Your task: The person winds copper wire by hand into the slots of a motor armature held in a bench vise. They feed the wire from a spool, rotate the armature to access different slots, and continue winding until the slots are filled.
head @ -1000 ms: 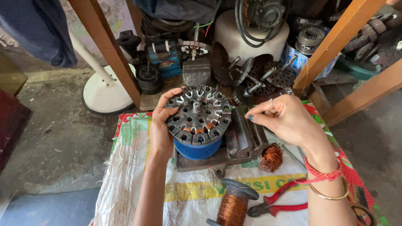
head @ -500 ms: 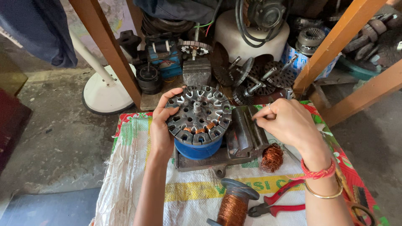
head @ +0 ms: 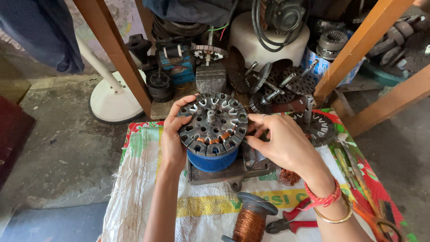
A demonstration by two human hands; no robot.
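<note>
On the tabletop (head: 148, 197), covered with a white woven sack, sits a round grey metal motor part (head: 212, 123) with slots all around its edge and some copper wire in the slots near the front. It rests on a blue round stand (head: 212, 160). The left hand (head: 172, 136) grips the left edge of the motor part, fingers curled over the rim. The right hand (head: 280, 143) is at the right edge, with its fingertips pinched together right against the slots. Near the front edge stands a spool of copper wire (head: 250, 219). Just beside it lie red-handled pliers (head: 291, 219). A small tangle of copper wire (head: 289, 176) lies under the right hand.
</note>
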